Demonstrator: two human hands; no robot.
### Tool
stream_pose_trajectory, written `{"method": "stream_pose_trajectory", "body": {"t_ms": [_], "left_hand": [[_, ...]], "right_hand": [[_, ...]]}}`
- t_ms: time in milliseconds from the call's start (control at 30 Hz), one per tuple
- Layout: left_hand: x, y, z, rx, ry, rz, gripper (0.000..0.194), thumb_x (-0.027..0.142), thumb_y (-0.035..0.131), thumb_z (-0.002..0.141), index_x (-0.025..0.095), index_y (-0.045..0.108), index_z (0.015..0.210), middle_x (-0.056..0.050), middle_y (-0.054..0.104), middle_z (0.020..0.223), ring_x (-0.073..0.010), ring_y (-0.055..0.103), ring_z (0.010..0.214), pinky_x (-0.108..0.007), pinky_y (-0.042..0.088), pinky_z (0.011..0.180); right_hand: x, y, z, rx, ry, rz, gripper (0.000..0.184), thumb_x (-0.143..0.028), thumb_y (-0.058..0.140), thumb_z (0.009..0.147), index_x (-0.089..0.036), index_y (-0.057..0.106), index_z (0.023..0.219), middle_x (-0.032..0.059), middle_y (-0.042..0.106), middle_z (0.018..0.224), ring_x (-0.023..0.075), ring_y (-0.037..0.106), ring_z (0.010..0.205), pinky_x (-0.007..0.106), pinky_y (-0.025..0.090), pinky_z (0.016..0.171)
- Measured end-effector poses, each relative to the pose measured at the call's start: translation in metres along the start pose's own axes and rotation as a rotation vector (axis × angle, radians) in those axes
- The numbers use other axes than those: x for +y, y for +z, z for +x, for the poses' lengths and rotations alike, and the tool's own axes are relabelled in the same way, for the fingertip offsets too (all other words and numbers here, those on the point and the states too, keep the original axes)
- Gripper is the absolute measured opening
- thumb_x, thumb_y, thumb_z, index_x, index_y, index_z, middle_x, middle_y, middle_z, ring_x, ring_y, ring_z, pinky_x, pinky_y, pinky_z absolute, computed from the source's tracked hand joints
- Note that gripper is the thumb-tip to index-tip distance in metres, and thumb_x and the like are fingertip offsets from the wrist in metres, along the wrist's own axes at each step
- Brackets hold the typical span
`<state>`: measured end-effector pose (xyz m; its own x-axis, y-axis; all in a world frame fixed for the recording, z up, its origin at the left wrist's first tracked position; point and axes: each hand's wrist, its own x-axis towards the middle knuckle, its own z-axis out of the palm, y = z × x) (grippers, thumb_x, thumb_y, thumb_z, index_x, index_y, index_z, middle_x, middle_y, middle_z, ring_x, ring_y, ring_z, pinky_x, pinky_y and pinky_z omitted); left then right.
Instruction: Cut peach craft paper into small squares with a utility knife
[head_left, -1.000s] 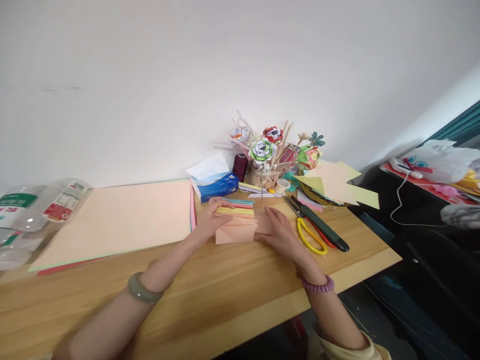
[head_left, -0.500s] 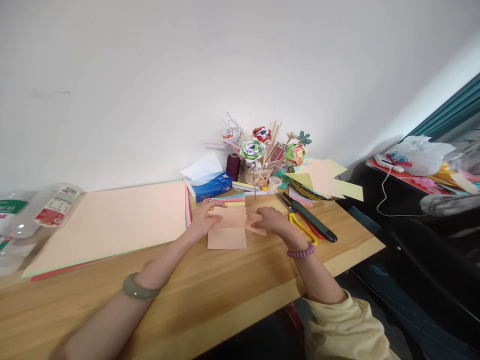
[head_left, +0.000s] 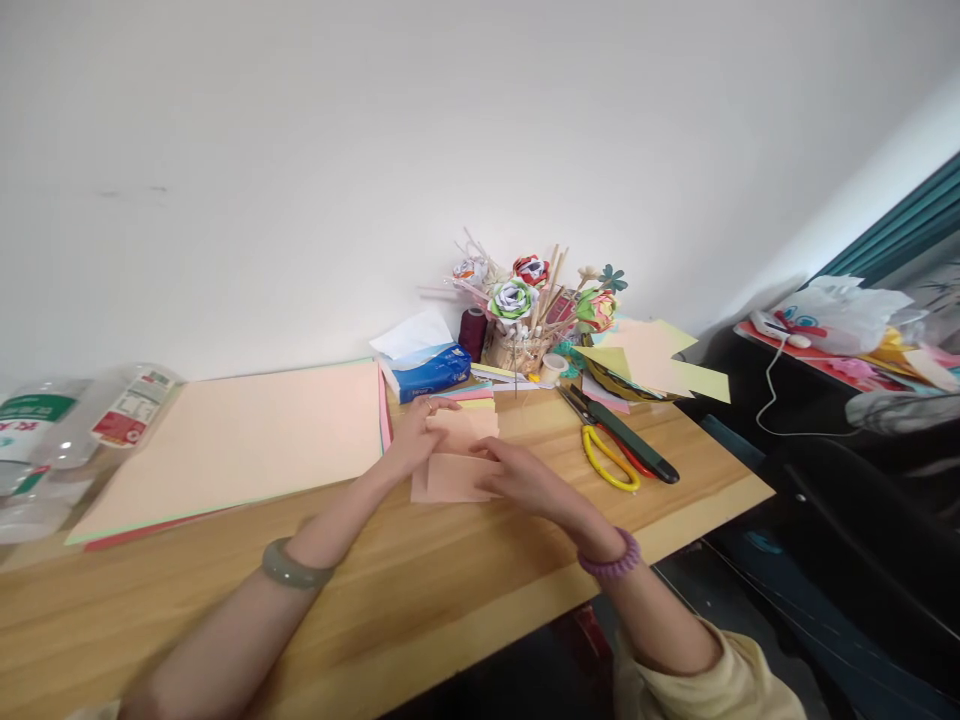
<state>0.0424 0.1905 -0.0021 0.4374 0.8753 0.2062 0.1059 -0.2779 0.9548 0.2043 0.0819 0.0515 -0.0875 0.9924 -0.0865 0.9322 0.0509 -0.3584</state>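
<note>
Small sheets of peach-pink paper (head_left: 457,480) lie on the wooden table before me, partly overlapping, with their edges not lined up. My left hand (head_left: 414,436) is at their upper left, thumb and forefinger on either side of a sheet's edge. From the right, my right hand (head_left: 525,482) pinches the right edge of a peach-pink sheet lying over the others. Its lower fingers are curled out of sight. Just behind them is a stack of coloured paper strips (head_left: 478,402), yellow, pink and blue, partly covered.
Yellow-handled scissors (head_left: 611,460) and a dark green utility knife (head_left: 634,445) lie to the right. Behind stand a tissue pack (head_left: 431,375) and a basket of paper flowers (head_left: 517,350). Large coloured sheets (head_left: 247,440) and plastic bottles (head_left: 135,410) occupy the left.
My right hand has moved left and toward me, bringing a small peach-pink sheet over the other pieces. My left hand stays at the paper's upper left. The view has shifted slightly.
</note>
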Motion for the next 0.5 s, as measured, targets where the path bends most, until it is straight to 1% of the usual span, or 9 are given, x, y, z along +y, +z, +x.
{"method": "stream_pose_trajectory", "body": {"t_ms": [33, 100, 167, 200, 267, 333, 433, 500], "left_hand": [[0.001, 0.0, 0.0, 0.001, -0.007, -0.008, 0.043, 0.004, 0.047, 0.054, 0.022, 0.064, 0.09, -0.003, 0.056, 0.103, -0.024, 0.048, 0.106, -0.039, 0.036, 0.093], [0.003, -0.001, -0.001, -0.001, -0.025, -0.033, 0.042, 0.005, 0.046, 0.054, 0.022, 0.064, 0.088, -0.002, 0.057, 0.102, -0.0236, 0.048, 0.105, -0.038, 0.036, 0.092], [0.003, -0.002, -0.001, 0.003, -0.05, -0.067, 0.036, 0.008, 0.047, 0.058, 0.021, 0.065, 0.086, -0.002, 0.059, 0.1, -0.0229, 0.05, 0.103, -0.036, 0.037, 0.091], [0.003, -0.002, -0.001, 0.008, -0.064, -0.086, 0.031, 0.01, 0.048, 0.062, 0.021, 0.065, 0.086, -0.002, 0.06, 0.099, -0.0226, 0.052, 0.101, -0.036, 0.038, 0.089], [0.002, -0.002, 0.0, 0.018, -0.093, -0.124, 0.022, 0.017, 0.049, 0.069, 0.02, 0.065, 0.084, -0.003, 0.061, 0.095, -0.0224, 0.053, 0.096, -0.034, 0.04, 0.086], [0.001, -0.002, 0.0, 0.025, -0.119, -0.157, 0.018, 0.022, 0.051, 0.072, 0.019, 0.066, 0.083, -0.003, 0.062, 0.091, -0.0222, 0.055, 0.093, -0.033, 0.041, 0.083], [0.0, -0.002, 0.0, 0.029, -0.152, -0.2, 0.019, 0.022, 0.056, 0.07, 0.02, 0.067, 0.086, -0.002, 0.063, 0.089, -0.0218, 0.056, 0.089, -0.033, 0.043, 0.081], [0.0, -0.002, 0.0, 0.036, -0.173, -0.226, 0.021, 0.022, 0.058, 0.068, 0.02, 0.067, 0.087, -0.001, 0.063, 0.089, -0.0219, 0.057, 0.089, -0.033, 0.043, 0.08]], "right_hand": [[-0.004, 0.007, 0.005, -0.018, -0.016, -0.013, 0.036, -0.025, 0.062, 0.08, -0.022, 0.054, 0.115, 0.0028, 0.062, 0.11, 0.0159, 0.058, 0.097, 0.028, 0.047, 0.081], [-0.008, 0.015, 0.013, -0.038, -0.018, -0.069, 0.035, -0.03, 0.06, 0.083, -0.018, 0.054, 0.115, 0.0062, 0.058, 0.116, 0.0184, 0.056, 0.101, 0.036, 0.046, 0.085], [-0.009, 0.014, 0.017, -0.066, -0.013, -0.136, 0.034, -0.035, 0.056, 0.086, -0.017, 0.053, 0.114, 0.0073, 0.054, 0.118, 0.0204, 0.055, 0.102, 0.043, 0.046, 0.085], [-0.01, 0.011, 0.017, -0.089, -0.012, -0.164, 0.033, -0.036, 0.054, 0.087, -0.018, 0.054, 0.114, 0.0072, 0.054, 0.118, 0.0206, 0.055, 0.102, 0.044, 0.046, 0.085], [-0.014, 0.006, 0.016, -0.138, -0.009, -0.204, 0.033, -0.036, 0.054, 0.087, -0.018, 0.054, 0.114, 0.007, 0.055, 0.117, 0.0199, 0.056, 0.1, 0.042, 0.047, 0.084], [-0.019, 0.002, 0.013, -0.177, 0.003, -0.222, 0.033, -0.036, 0.054, 0.087, -0.018, 0.053, 0.114, 0.0069, 0.055, 0.116, 0.0192, 0.057, 0.098, 0.041, 0.048, 0.082], [-0.023, 0.004, 0.009, -0.21, 0.009, -0.22, 0.033, -0.036, 0.054, 0.087, -0.017, 0.053, 0.115, 0.0066, 0.056, 0.114, 0.0183, 0.058, 0.094, 0.039, 0.049, 0.079], [-0.022, 0.008, 0.008, -0.207, -0.009, -0.217, 0.033, -0.036, 0.054, 0.087, -0.017, 0.053, 0.115, 0.0064, 0.056, 0.113, 0.0181, 0.058, 0.094, 0.039, 0.05, 0.079]]}}
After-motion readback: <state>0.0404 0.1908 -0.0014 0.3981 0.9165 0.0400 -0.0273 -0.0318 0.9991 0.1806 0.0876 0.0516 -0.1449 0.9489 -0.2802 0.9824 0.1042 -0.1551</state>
